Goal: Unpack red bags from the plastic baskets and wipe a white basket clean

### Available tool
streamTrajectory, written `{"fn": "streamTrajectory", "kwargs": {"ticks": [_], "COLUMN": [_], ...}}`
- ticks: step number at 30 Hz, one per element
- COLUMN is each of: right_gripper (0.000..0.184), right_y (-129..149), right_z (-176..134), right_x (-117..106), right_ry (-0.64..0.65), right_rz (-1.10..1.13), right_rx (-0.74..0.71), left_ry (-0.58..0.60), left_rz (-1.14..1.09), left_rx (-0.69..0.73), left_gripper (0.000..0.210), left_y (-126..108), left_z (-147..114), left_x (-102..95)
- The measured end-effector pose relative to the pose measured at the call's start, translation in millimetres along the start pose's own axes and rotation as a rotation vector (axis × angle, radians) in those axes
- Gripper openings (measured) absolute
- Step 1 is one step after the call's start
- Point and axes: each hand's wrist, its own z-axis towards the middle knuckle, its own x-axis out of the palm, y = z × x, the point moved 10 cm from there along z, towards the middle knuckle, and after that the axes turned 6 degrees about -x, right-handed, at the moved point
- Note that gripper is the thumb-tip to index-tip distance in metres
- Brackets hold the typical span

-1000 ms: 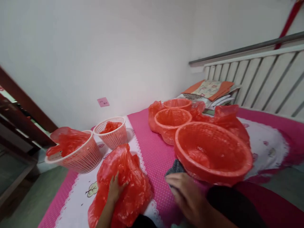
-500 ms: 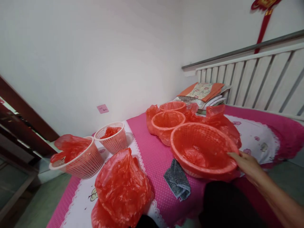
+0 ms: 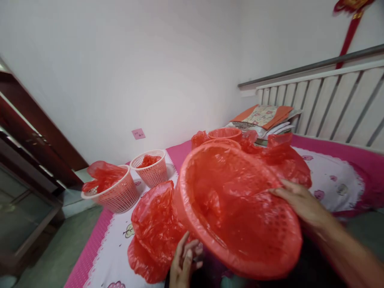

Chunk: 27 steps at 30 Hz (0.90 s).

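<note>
A large basket (image 3: 189, 176) lined with a red plastic bag is tilted toward me, its mouth facing up and back at me. My right hand (image 3: 303, 202) grips its right side, thumb and fingers over the lined rim. Below its lower left edge is my left hand (image 3: 184, 262), fingers curved and apart, holding nothing; whether a fingertip touches the basket I cannot tell. Left of the basket a crumpled red plastic bag (image 3: 157, 228) lies on the bed cover. Behind it stand two more red-lined baskets, the nearer one mostly hidden, the farther basket (image 3: 225, 134) showing its rim.
Two pale pink baskets, a larger basket (image 3: 123, 198) and a smaller basket (image 3: 153, 176), hold loose red bags at left. More red bags (image 3: 285, 160) lie behind right. Folded bedding (image 3: 264, 118) is stacked by the white headboard (image 3: 330, 108). A wall (image 3: 165, 80) rises behind.
My right hand has lifted and tilted the large basket, bringing it left and nearer to me. My left hand has come into view at the bottom. The grey cloth is now hidden.
</note>
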Motion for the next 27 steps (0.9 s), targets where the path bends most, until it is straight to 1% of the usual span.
{"fn": "streamTrajectory", "kwargs": {"ticks": [3, 5, 7, 8, 10, 12, 13, 15, 17, 20, 23, 25, 27], "right_gripper": [0.038, 0.034, 0.028, 0.026, 0.027, 0.031, 0.033, 0.032, 0.030, 0.030, 0.031, 0.032, 0.033], "right_y": [-20, -34, -49, -57, -71, -80, -83, -85, -84, -74, -65, -63, -64], "right_z": [5, 10, 14, 16, 18, 19, 20, 21, 22, 20, 16, 15, 14], "right_x": [61, 90, 108, 114, 123, 128, 129, 129, 125, 119, 112, 105, 99], "right_ry": [0.123, 0.151, 0.145, 0.139, 0.133, 0.133, 0.138, 0.144, 0.140, 0.133, 0.117, 0.075, 0.025], "right_rz": [0.026, -0.002, -0.067, -0.102, -0.140, -0.144, -0.148, -0.168, -0.202, -0.232, -0.250, -0.268, -0.288], "right_rx": [-0.008, -0.039, -0.057, -0.058, -0.048, -0.041, -0.040, -0.041, -0.047, -0.087, -0.130, -0.141, -0.145], "left_ry": [0.122, 0.187, 0.201, 0.176, 0.095, 0.034, 0.030, 0.049, 0.043, 0.013, -0.034, -0.069, -0.096], "left_rz": [-0.214, -0.311, -0.363, -0.378, -0.390, -0.412, -0.432, -0.478, -0.502, -0.512, -0.528, -0.538, -0.562], "left_rx": [-0.027, -0.049, -0.055, -0.056, -0.070, -0.098, -0.126, -0.180, -0.217, -0.219, -0.233, -0.251, -0.242], "left_gripper": [0.072, 0.064, 0.053, 0.047, 0.037, 0.032, 0.031, 0.029, 0.025, 0.022, 0.021, 0.026, 0.023], "left_y": [-34, -50, -58, -58, -51, -39, -32, -19, -10, -4, 2, 4, 0], "left_z": [-7, -11, -10, -8, -1, 7, 11, 20, 29, 41, 48, 47, 40], "left_x": [28.0, 33.5, 27.8, 21.1, 5.7, -4.4, -5.0, 0.0, 5.6, 11.5, 11.7, 8.9, 4.9]}}
